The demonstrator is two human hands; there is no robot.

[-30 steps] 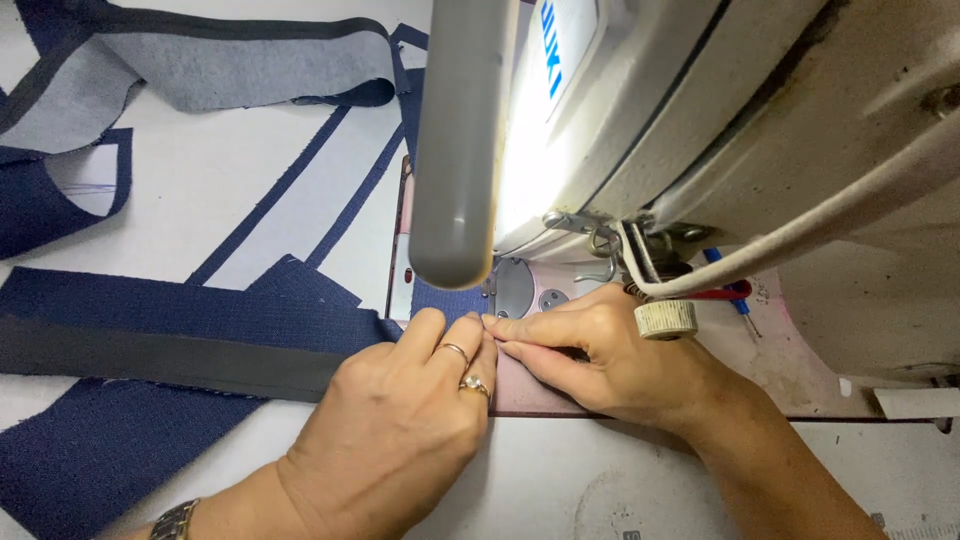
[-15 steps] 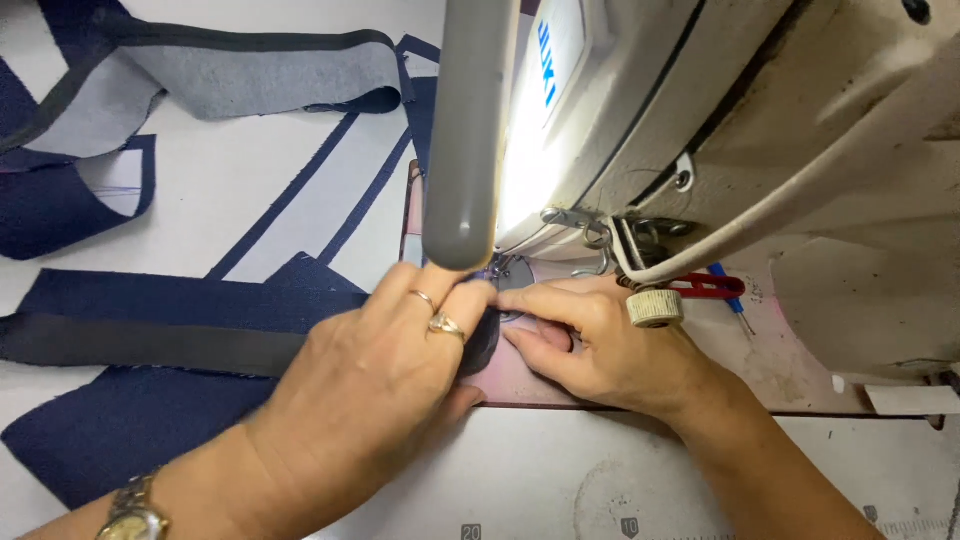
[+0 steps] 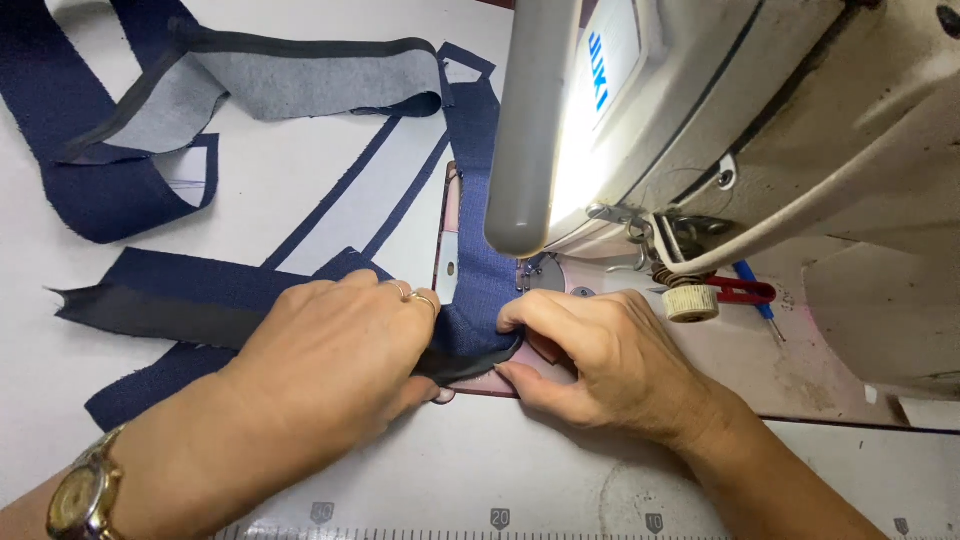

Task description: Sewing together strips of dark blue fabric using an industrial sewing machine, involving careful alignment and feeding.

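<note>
**Two hands pressing navy cloth at the sewing machine**

Both hands are down on a navy fabric strip (image 3: 478, 300) in the middle of the frame, just below the head of the sewing machine (image 3: 720, 130). The left hand (image 3: 335, 345) lies flat, palm down, fingers together and nearly straight, pinning the strip to the counter (image 3: 300, 200); it grips nothing, only presses. There are rings on two of its fingers and a gold wristwatch (image 3: 85, 490) at the lower left edge of the frame. The right hand (image 3: 600, 355) is curled, fingers bent under and thumb tucked in below, pinching the folded edge of the strip where a dark lining shows at the fold.

The strip runs up from the hands across the machine's pinkish bed (image 3: 720, 350), passes under the grey arm toward the upper middle of the frame, and also trails off to the left under the left hand. More navy and grey cloth pieces (image 3: 270, 80) lie loose in the upper left. Just right of the right hand sit a cream knurled knob (image 3: 690, 303) and a red tool (image 3: 745, 291). A printed ruler scale (image 3: 480, 530) runs along the counter's bottom edge.
</note>
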